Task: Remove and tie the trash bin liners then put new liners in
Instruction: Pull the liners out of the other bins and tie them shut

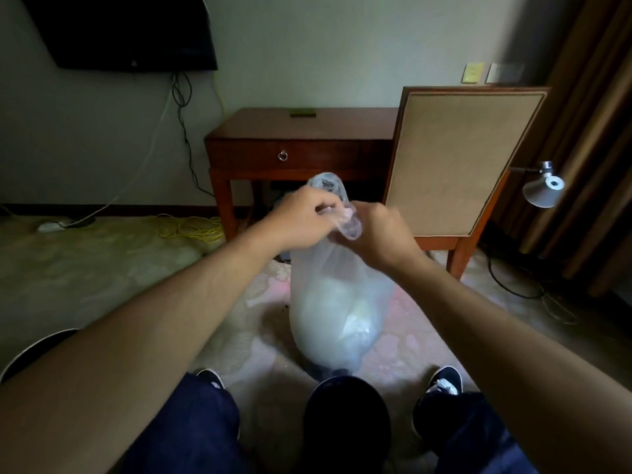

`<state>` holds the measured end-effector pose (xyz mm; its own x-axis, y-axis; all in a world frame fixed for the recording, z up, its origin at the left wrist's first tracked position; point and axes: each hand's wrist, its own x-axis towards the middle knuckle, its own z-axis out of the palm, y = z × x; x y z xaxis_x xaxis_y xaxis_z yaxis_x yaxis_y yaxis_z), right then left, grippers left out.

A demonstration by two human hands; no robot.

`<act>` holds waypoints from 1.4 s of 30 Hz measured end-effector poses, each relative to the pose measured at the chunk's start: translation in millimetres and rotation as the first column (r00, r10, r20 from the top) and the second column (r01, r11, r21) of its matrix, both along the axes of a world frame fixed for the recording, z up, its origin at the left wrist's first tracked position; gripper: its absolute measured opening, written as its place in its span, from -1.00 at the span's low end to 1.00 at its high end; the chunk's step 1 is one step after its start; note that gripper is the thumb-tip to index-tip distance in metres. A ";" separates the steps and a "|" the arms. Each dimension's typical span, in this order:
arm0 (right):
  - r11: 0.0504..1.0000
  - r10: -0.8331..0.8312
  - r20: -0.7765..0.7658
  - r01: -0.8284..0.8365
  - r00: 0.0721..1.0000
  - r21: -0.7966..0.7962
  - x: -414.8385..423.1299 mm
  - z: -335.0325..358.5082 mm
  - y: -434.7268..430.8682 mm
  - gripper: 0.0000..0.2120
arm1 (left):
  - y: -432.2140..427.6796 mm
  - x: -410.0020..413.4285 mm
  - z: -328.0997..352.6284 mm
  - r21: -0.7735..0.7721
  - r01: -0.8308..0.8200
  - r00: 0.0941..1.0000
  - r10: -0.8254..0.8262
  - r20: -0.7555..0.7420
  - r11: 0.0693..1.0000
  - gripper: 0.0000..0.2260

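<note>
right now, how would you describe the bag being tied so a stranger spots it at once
Find the wooden desk with the ring-pull drawer. In front of it, the left hand and right hand grip the neck of a translucent white trash liner. Nothing else nearby is pale, bulging and see-through.

No text, label, brand or number could be read anywhere. A small pale mark (134,64) sat on the lower edge of the television (119,29), too blurred to decipher.
</note>
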<state>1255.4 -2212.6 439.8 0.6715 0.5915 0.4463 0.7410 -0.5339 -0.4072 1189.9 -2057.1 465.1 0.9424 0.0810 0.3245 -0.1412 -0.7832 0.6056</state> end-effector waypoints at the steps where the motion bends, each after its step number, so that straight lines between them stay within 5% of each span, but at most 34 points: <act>1: 0.999 -0.040 0.023 0.039 0.999 0.019 4.9 2.7 3.0 -0.79 | 5.0 -4.3 4.4 -0.052 0.042 0.999 -0.041 0.024 0.998 -0.92; 5: 0.991 0.004 -0.166 0.018 0.986 0.134 17.8 15.0 -4.2 -0.85 | 47.7 -34.9 -20.3 -0.321 -0.028 0.994 0.059 0.088 0.947 -0.37; 9: 0.957 0.208 -0.362 -0.114 0.909 0.265 16.3 22.9 -6.5 -0.80 | 67.9 -46.9 -72.9 -0.189 -0.150 0.963 0.099 -0.252 0.971 0.18; 11: 0.943 0.286 -0.363 -0.194 0.887 0.271 12.3 26.7 -2.3 -0.85 | 57.6 -39.1 -84.7 -0.241 -0.099 0.966 0.035 -0.257 0.965 0.33; 13: 0.933 0.333 -0.355 -0.249 0.874 0.261 9.4 29.9 1.8 -0.89 | 39.0 -28.5 -82.3 -0.322 -0.037 0.991 -0.008 -0.136 0.946 0.21; 15: 0.929 0.354 -0.327 -0.289 0.876 0.232 6.5 34.2 3.0 -0.86 | 24.1 -16.8 -78.1 -0.441 -0.053 0.998 0.037 -0.047 0.896 -0.14; 18: 0.941 0.307 -0.275 -0.249 0.911 0.228 8.9 34.8 3.1 -0.88 | 15.1 -4.0 -80.2 -0.609 -0.126 0.992 0.103 -0.072 0.783 -0.57; 20: 0.955 0.255 -0.205 -0.213 0.945 0.208 8.2 33.1 2.2 -0.68 | 14.3 -0.4 -85.5 -0.689 -0.115 0.992 0.112 -0.050 0.716 -0.81; 24: 0.878 0.232 -0.198 -0.118 0.952 0.464 0.8 2.9 -16.7 -0.12 | 18.7 -1.5 -86.4 -0.822 -0.125 0.983 0.182 -0.026 0.556 -0.85; 28: 0.874 0.158 -0.571 0.155 0.805 0.461 -6.7 -71.8 -41.7 0.19 | 22.8 -9.7 -84.5 -0.849 -0.147 0.984 0.159 -0.075 0.507 -0.84; 31: 0.897 0.277 -0.662 0.060 0.696 0.439 -14.4 -113.1 -36.1 0.08 | 14.8 -10.6 -84.4 -0.880 -0.105 0.994 0.087 -0.073 0.463 -0.84; 36: 0.888 0.345 -0.575 -0.059 0.742 0.456 -15.1 -109.8 -5.7 -0.20 | -18.2 -11.9 -77.0 -0.868 -0.060 0.998 0.026 -0.054 0.493 -0.82; 39: 0.925 0.233 -0.599 0.015 0.766 0.379 -15.3 -103.7 2.7 -0.60 | -22.9 -16.0 -68.2 -0.836 0.026 0.996 -0.083 -0.024 0.548 -0.86; 42: 0.901 0.272 -0.679 0.068 0.682 0.429 -10.5 -94.1 -7.8 -0.86 | 8.3 -30.3 -63.3 -0.816 0.092 0.996 -0.036 0.088 0.571 -0.63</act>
<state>1245.0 -2220.4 345.8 0.8230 0.5645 0.0636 0.1723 -0.1413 -0.9749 1159.6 -2048.8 401.9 0.9389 0.2787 0.2021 -0.2255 0.0542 0.9727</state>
